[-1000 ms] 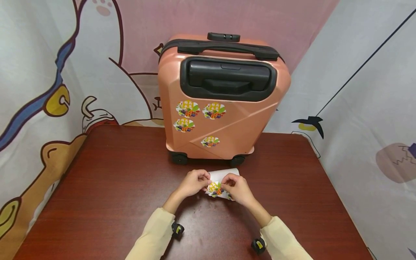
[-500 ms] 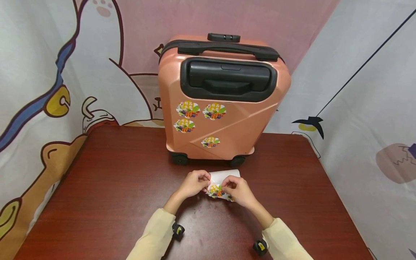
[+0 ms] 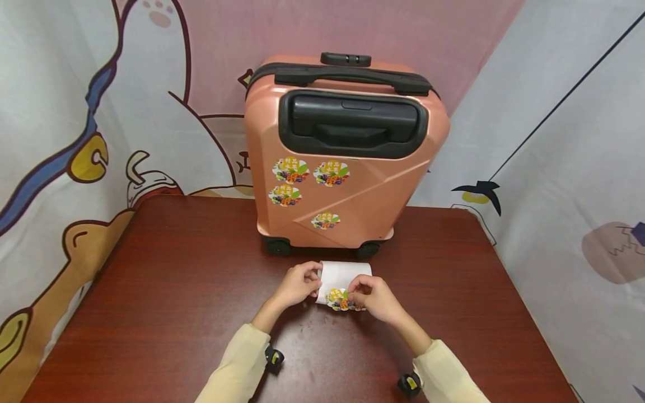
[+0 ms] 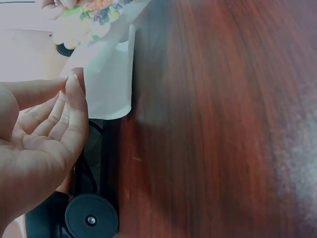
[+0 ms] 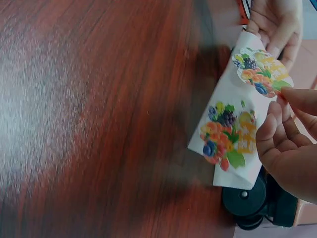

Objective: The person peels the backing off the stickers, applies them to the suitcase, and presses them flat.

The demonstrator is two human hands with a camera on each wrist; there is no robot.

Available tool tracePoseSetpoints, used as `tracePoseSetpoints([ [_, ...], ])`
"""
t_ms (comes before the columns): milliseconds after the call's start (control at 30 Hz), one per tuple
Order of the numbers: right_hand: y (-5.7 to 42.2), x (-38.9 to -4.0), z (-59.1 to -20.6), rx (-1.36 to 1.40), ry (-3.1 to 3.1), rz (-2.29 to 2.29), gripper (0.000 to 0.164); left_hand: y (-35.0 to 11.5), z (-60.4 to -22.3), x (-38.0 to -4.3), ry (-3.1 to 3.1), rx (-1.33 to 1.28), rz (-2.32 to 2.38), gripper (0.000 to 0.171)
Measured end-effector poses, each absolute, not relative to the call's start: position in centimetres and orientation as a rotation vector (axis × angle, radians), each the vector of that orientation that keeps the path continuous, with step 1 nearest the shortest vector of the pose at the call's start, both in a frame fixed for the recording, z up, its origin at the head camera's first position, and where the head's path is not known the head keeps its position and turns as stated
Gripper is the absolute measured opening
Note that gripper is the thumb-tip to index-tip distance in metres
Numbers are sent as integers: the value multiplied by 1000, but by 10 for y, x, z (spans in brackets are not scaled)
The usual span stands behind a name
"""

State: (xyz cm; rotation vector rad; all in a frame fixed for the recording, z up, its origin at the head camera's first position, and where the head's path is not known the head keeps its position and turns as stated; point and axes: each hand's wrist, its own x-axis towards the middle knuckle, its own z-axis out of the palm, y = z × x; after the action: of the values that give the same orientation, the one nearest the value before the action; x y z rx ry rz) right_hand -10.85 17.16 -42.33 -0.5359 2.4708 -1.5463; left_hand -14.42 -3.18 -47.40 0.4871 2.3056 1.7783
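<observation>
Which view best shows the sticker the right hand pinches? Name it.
The right wrist view: the sticker appears large and nearly whole. The head view shows it small; the left wrist view crops it at the top.

suitcase (image 3: pixel 363 184): salmon (black handle (image 3: pixel 347 73)) | sticker (image 5: pixel 262 73): multicoloured fruit | backing paper (image 3: pixel 342 274): white

One salmon-pink hard-shell suitcase (image 3: pixel 368 207) showed two black wheels (image 3: pixel 277 247) and four roundish fruit-printed stickers (image 3: pixel 290 170); two more such stickers (image 5: pixel 262 73) were at one white paper backing sheet (image 3: pixel 342 272). There were two bare hands (image 3: pixel 377 298), two cream sleeves (image 3: pixel 239 364), two small black wrist devices (image 3: pixel 274 358) and one reddish-brown wooden desk (image 3: pixel 176 291).
</observation>
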Motion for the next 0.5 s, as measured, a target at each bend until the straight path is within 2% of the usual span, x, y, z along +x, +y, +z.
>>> tracePoseSetpoints([
  [500, 200, -117, -425, -336, 2424, -1684, 5, -42, -486, -143, 2313, 402, 1640, 49],
])
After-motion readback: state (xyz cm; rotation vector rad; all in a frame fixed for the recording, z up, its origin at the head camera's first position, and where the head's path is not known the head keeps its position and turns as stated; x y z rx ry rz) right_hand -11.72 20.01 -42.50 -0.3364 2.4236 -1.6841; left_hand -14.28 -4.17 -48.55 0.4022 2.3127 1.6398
